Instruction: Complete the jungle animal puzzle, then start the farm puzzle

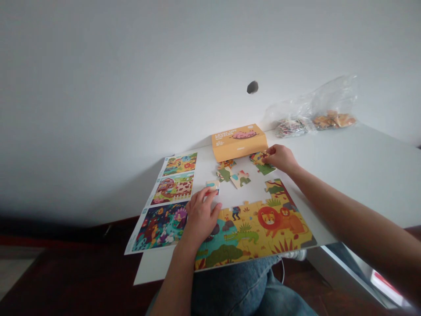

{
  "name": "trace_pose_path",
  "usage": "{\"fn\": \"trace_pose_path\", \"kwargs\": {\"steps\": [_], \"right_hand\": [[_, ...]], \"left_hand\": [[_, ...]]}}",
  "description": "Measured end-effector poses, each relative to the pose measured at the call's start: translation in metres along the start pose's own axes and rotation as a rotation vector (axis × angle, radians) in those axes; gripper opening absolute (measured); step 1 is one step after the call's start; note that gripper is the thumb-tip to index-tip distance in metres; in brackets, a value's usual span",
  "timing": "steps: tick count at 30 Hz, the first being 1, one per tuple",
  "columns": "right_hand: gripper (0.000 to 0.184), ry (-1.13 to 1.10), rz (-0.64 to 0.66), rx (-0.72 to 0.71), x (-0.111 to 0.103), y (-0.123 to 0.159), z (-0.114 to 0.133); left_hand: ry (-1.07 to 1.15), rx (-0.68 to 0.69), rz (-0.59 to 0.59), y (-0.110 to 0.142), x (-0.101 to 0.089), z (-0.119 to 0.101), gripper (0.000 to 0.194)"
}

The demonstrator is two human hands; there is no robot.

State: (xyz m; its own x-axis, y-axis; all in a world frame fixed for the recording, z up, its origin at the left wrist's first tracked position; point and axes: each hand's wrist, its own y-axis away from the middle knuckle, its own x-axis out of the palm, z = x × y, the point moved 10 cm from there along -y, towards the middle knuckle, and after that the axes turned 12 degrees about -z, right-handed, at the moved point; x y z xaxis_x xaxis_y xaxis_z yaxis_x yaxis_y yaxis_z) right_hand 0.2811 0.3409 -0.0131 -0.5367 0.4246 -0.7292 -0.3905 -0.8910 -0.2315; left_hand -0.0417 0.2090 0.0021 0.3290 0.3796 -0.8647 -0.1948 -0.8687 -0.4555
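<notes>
A partly joined jigsaw puzzle (246,235) with lions, a crocodile and bushes lies near the table's front edge. My right hand (281,158) pinches a colourful puzzle piece (258,157) above a green piece (265,169), beside the box. My left hand (201,215) lies with its fingers stretched out at the puzzle's left side. Its fingertips touch or cover part of a pale puzzle piece (213,184) with blue and red on it. Between the hands lie several loose pieces, among them a green one (224,174) and a pale one with green (241,179).
An orange puzzle box (240,142) stands at the back against the wall. Left of the puzzle lies a picture sheet (174,186) with 3 printed scenes, overhanging the table edge. Clear plastic bags hold more pieces (333,120) at the back right. The white table (355,175) extends rightward.
</notes>
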Motion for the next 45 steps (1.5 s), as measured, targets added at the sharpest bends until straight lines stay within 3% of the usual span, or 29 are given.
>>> {"fn": "trace_pose_path", "kwargs": {"steps": [6, 9, 13, 18, 20, 22, 26, 32, 36, 45], "right_hand": [[0.043, -0.172, 0.059, 0.01, 0.002, 0.006, 0.01], [0.027, -0.352, 0.176, 0.052, 0.011, 0.018, 0.023], [0.02, -0.65, 0.414, 0.062, 0.028, 0.058, 0.061], [0.031, -0.855, 0.815, -0.12, 0.049, 0.136, 0.116], [0.036, -0.901, 0.965, -0.15, 0.055, 0.16, 0.125], [0.042, -0.93, 1.033, -0.154, 0.057, 0.17, 0.126], [0.047, -0.914, 0.989, -0.211, 0.052, 0.165, 0.123], [0.036, -0.906, 0.857, -0.232, 0.043, 0.149, 0.123], [0.045, -0.838, 0.735, -0.311, 0.036, 0.138, 0.123], [0.038, -0.74, 0.717, -0.378, 0.042, 0.138, 0.121]], "left_hand": [[0.027, 0.013, -0.064, -0.001, -0.004, 0.001, 0.033], [0.085, 0.041, -0.137, -0.004, -0.012, -0.004, 0.032], [0.213, 0.096, -0.229, -0.006, -0.025, -0.016, 0.033], [0.303, 0.123, -0.261, -0.005, -0.03, -0.026, 0.039], [0.326, 0.102, -0.274, -0.005, -0.031, -0.026, 0.04], [0.344, 0.094, -0.279, -0.005, -0.032, -0.025, 0.039], [0.331, 0.13, -0.267, -0.005, -0.032, -0.032, 0.041], [0.328, 0.136, -0.267, -0.004, -0.035, -0.033, 0.042], [0.322, 0.14, -0.26, -0.003, -0.034, -0.033, 0.044], [0.283, 0.147, -0.225, -0.004, -0.03, -0.033, 0.047]]}}
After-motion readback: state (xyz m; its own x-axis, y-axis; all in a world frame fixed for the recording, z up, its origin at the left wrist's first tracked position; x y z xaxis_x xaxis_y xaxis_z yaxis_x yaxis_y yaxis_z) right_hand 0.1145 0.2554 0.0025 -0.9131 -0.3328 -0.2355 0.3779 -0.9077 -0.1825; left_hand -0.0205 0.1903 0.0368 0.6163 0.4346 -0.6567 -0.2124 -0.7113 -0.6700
